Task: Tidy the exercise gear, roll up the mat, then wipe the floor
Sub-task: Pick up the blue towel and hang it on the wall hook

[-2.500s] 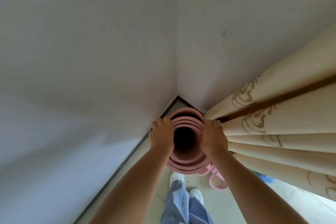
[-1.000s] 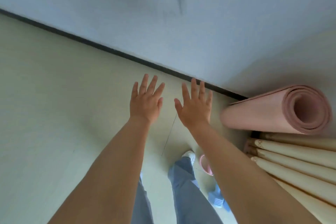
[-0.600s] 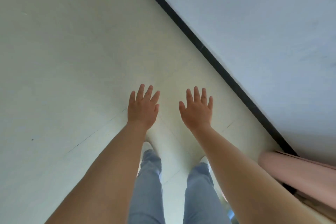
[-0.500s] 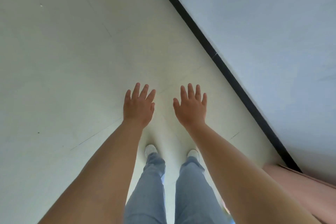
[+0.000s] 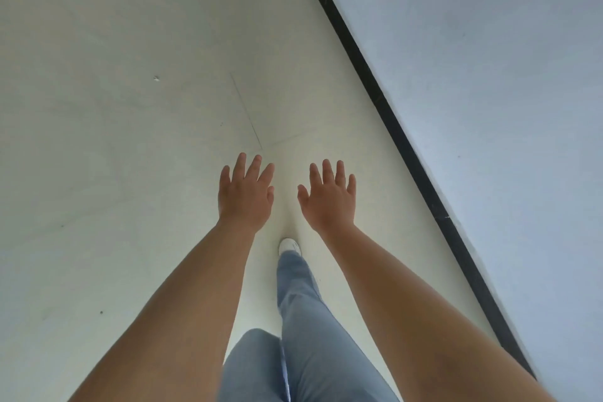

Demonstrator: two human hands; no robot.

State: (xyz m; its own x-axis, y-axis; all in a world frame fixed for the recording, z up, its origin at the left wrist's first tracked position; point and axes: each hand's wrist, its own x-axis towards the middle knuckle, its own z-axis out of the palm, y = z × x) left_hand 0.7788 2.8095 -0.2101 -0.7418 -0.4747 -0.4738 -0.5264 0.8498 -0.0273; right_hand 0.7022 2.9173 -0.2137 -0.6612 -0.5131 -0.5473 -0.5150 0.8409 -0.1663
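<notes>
Both hands out in front of me, palms down, fingers spread, nothing in them — left hand at 9 o'clock of right hand, small gap between. Forearms bare. Below them pale floor, few dark specks on it, thin tile joints meeting at 12 o'clock of left hand. My blue jeans and one white shoe between forearms, at 6 o'clock. Black baseboard and grey wall at 3 o'clock. Mat not in view — only floor here.

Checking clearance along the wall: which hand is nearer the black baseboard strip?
Right. The right hand hovers open nearer the black baseboard strip, without touching; the left hand is farther out over the floor.
</notes>
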